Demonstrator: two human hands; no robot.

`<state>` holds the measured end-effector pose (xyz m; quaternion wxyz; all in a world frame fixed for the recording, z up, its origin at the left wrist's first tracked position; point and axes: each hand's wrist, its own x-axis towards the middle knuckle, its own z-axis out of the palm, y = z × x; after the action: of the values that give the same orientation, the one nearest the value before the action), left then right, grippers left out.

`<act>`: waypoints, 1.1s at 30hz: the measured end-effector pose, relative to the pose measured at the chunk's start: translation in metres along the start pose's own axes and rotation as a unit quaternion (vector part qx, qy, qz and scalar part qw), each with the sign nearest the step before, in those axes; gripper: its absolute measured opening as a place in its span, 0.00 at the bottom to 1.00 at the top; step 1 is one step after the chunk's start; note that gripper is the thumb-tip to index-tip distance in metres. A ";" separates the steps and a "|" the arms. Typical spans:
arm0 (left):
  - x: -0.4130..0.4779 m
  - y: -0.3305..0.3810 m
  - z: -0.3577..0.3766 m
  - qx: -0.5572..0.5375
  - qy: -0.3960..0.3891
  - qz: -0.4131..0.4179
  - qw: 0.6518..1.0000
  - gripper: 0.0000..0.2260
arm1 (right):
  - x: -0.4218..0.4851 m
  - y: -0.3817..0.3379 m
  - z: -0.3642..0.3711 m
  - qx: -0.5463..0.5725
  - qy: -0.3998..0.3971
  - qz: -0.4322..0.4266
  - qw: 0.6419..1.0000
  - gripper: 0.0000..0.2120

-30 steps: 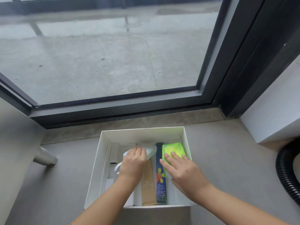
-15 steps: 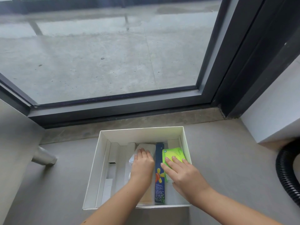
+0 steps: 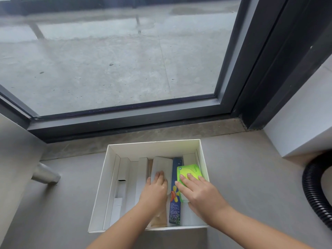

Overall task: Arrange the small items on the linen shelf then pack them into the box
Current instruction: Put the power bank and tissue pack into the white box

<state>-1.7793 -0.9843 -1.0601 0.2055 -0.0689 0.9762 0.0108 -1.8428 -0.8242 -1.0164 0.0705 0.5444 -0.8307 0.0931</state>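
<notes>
Head view: left grip (image 3: pixel 155 187) spread flat, pressing pale grey flat carton (image 3: pixel 161 166); right grip (image 3: pixel 199 193) spread on bright green plastic packet (image 3: pixel 190 170), inside open white cardboard box (image 3: pixel 154 143). Press evenly; slide both snug against long blue carton (image 3: pixel 176 203).

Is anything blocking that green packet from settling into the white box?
Nothing visible: the right hand rests its fingers on the bright green plastic packet, inside the white cardboard box at its right end, beside the long blue carton. What lies beneath is hidden.
</notes>
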 end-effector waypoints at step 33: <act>-0.093 -0.069 -0.008 -0.092 0.360 -0.025 0.928 0.21 | 0.053 -0.044 0.047 0.011 -0.068 -0.010 0.998 0.35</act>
<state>-1.6886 -1.0410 -1.0150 -0.1672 -0.1114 0.9771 0.0700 -1.8246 -0.8997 -1.0472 0.0086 0.5586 -0.8269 0.0645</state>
